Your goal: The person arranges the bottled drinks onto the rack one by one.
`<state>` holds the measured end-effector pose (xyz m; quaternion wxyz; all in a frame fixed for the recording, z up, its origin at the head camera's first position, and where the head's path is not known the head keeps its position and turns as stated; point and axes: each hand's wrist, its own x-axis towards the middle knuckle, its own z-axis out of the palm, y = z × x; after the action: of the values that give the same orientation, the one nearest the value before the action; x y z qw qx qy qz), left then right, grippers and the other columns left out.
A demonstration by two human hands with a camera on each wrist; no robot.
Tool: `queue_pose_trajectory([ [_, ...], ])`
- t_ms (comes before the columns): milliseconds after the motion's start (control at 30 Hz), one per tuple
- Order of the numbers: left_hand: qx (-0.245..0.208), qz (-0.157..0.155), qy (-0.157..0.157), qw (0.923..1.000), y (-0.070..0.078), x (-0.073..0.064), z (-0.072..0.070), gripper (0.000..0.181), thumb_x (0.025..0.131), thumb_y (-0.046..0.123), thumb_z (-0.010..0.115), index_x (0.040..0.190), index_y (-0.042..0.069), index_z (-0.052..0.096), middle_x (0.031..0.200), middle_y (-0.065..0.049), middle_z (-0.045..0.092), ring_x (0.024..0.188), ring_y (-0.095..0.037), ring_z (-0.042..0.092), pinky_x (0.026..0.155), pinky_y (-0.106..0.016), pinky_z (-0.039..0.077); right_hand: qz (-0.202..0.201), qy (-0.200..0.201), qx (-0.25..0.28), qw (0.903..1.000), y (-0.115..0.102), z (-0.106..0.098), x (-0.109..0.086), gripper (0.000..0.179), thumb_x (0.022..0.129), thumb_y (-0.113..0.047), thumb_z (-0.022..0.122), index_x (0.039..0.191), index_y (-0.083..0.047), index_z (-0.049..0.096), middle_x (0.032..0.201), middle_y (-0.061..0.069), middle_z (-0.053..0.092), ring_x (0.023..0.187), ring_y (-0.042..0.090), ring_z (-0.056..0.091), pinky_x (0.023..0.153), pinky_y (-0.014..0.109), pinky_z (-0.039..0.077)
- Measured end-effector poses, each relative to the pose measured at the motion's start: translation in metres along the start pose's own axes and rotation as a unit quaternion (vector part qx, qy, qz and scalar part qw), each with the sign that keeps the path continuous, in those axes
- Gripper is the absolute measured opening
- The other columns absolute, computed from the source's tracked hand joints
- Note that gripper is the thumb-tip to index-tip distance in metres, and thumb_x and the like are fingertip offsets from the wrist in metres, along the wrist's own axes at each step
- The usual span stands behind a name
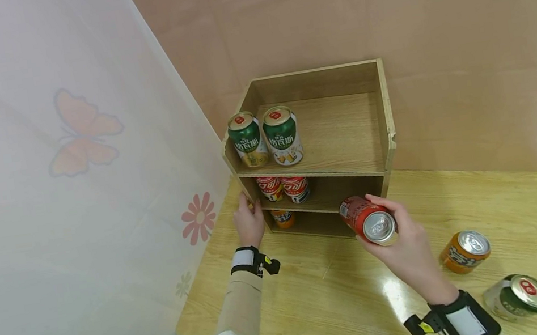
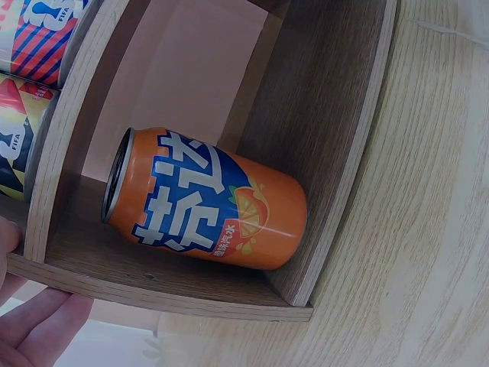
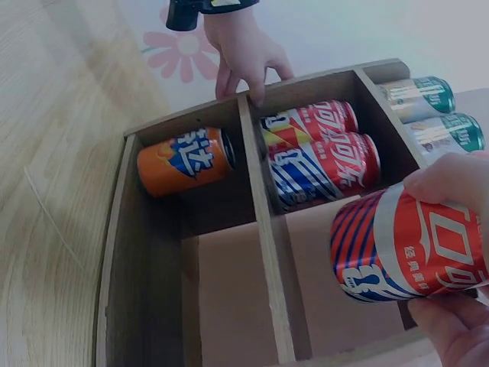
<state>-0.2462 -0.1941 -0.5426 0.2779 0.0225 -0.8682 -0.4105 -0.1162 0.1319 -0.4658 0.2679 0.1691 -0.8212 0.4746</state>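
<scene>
A red cola can (image 1: 360,215) is held in my right hand (image 1: 406,254), tilted with its silver top towards me, in front of the middle tier of a wooden shelf (image 1: 388,116). My left hand (image 1: 249,224) grips the shelf's left side panel, its thumb by the front edge. Two green-topped cans (image 1: 246,139) stand on the top tier at the left. On the middle tier, two red cola cans (image 3: 325,164) stand side by side at the left. An orange soda can (image 2: 221,202) stands at the left of the bottom tier.
On the table (image 1: 338,295), right of the shelf, stand another orange can (image 1: 458,255) and a green and white can (image 1: 515,296). A white printed curtain (image 1: 104,242) hangs at the left, and a brown backdrop (image 1: 453,50) rises behind the shelf.
</scene>
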Motion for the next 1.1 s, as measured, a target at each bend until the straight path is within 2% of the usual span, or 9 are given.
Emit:
queue_pose_trajectory([
  [167,0.009,0.003,0.004,0.9999,0.000,0.000,0.000,0.027,0.102,0.013,0.064,0.127,0.006,0.059,0.114,-0.022,0.071,0.087,-0.034,0.074,0.067,-0.047,0.060,-0.007,-0.008,0.003,0.9999,0.001,0.008,0.004,0.090,0.064,0.008,0.092,0.142,-0.005,0.050,0.143,0.001,0.059,0.121,0.014,0.059,0.094,0.011,0.041],
  [300,0.017,0.007,0.009,0.9998,-0.002,-0.001,0.000,0.027,0.102,0.014,0.064,0.127,0.007,0.058,0.114,-0.021,0.072,0.086,-0.033,0.074,0.065,-0.047,0.060,-0.020,-0.011,-0.005,0.9997,0.001,0.014,0.008,0.089,0.063,0.006,0.093,0.140,-0.002,0.050,0.141,0.003,0.060,0.116,0.025,0.063,0.094,0.010,0.040],
  [467,0.012,0.010,0.008,0.9999,-0.002,-0.001,0.000,0.028,0.102,0.014,0.064,0.129,0.007,0.058,0.114,-0.021,0.071,0.086,-0.033,0.074,0.065,-0.046,0.060,-0.022,-0.019,-0.022,0.9994,0.001,0.020,0.012,0.088,0.064,0.000,0.094,0.140,-0.003,0.050,0.140,0.005,0.059,0.113,0.028,0.064,0.094,0.012,0.040],
  [633,0.012,0.005,0.001,0.9999,0.000,-0.001,-0.001,0.028,0.102,0.014,0.064,0.129,0.008,0.059,0.115,-0.021,0.071,0.087,-0.033,0.074,0.066,-0.046,0.060,-0.026,-0.016,-0.027,0.9992,0.004,0.028,0.014,0.085,0.063,0.000,0.094,0.136,-0.002,0.052,0.137,0.006,0.061,0.115,0.028,0.063,0.094,0.023,0.045],
  [733,0.009,0.004,0.000,0.9999,0.001,-0.001,0.000,0.027,0.102,0.014,0.064,0.128,0.007,0.059,0.115,-0.021,0.071,0.087,-0.033,0.074,0.066,-0.046,0.060,-0.032,-0.016,-0.026,0.9990,0.007,0.032,0.015,0.086,0.061,0.003,0.095,0.135,-0.001,0.052,0.134,0.009,0.061,0.114,0.030,0.063,0.093,0.038,0.051],
  [867,0.004,0.008,0.002,1.0000,0.001,0.000,0.000,0.027,0.102,0.013,0.064,0.128,0.007,0.059,0.114,-0.021,0.071,0.086,-0.034,0.074,0.065,-0.046,0.060,-0.020,-0.025,-0.025,0.9992,0.010,0.037,0.018,0.087,0.062,0.004,0.094,0.137,0.000,0.050,0.131,0.015,0.060,0.114,0.034,0.061,0.091,0.056,0.052],
  [1100,0.002,0.010,0.003,0.9999,0.001,-0.001,0.000,0.027,0.102,0.011,0.064,0.128,0.006,0.058,0.113,-0.022,0.071,0.087,-0.035,0.074,0.065,-0.046,0.060,0.001,-0.029,-0.028,0.9992,0.015,0.049,0.029,0.085,0.067,0.000,0.093,0.139,-0.003,0.048,0.129,0.017,0.060,0.114,0.036,0.061,0.091,0.057,0.052],
])
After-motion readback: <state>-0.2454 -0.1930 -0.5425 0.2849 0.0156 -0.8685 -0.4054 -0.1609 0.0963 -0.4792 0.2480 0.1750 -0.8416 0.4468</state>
